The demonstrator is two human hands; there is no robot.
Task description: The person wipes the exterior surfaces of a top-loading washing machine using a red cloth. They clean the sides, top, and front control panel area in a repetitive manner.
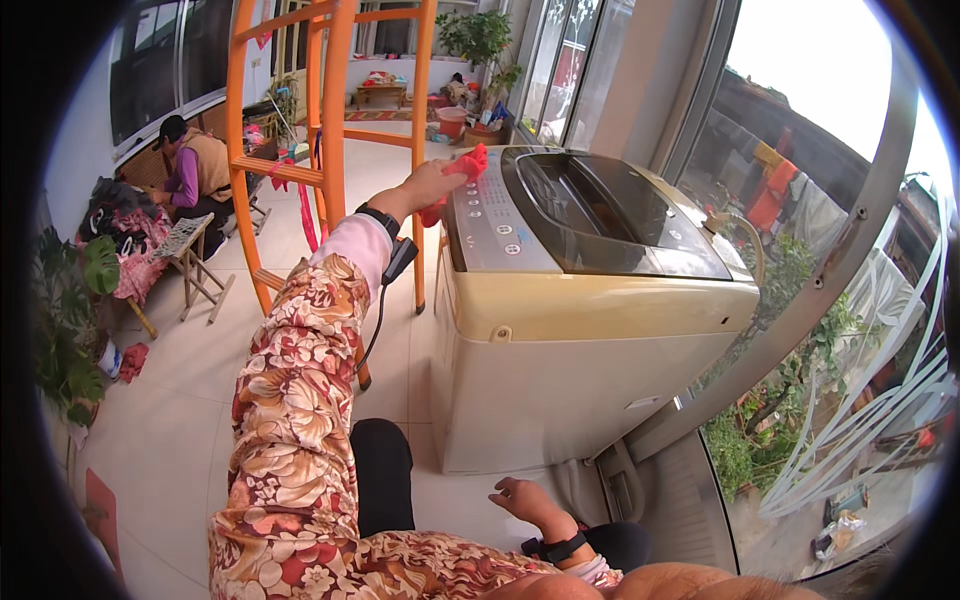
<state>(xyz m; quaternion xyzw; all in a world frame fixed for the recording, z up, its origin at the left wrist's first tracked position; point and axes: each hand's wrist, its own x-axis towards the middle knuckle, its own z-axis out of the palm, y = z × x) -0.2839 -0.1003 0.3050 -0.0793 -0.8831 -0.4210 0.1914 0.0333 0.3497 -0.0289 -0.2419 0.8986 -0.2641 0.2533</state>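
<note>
My left hand (426,187) grips a red cloth (472,163) and presses it on the far left edge of a washing machine's control panel (487,217). Part of the cloth hangs over the panel's side. The top-loading washing machine (585,397) has a pale cream body and a dark see-through lid (600,202), which is down. Low in front of the machine, my right hand (525,501) hangs with loosely bent fingers and nothing in it. Each wrist wears a black strap, and a small black device with a cable sits at the left one.
An orange ladder (334,112) stands just left of the machine. Beyond it a person (196,169) bends over beside a folding stool (184,240) and a heap of cloth (135,240). Windows (810,262) border the right side. A grey hose (574,487) lies by the machine's base.
</note>
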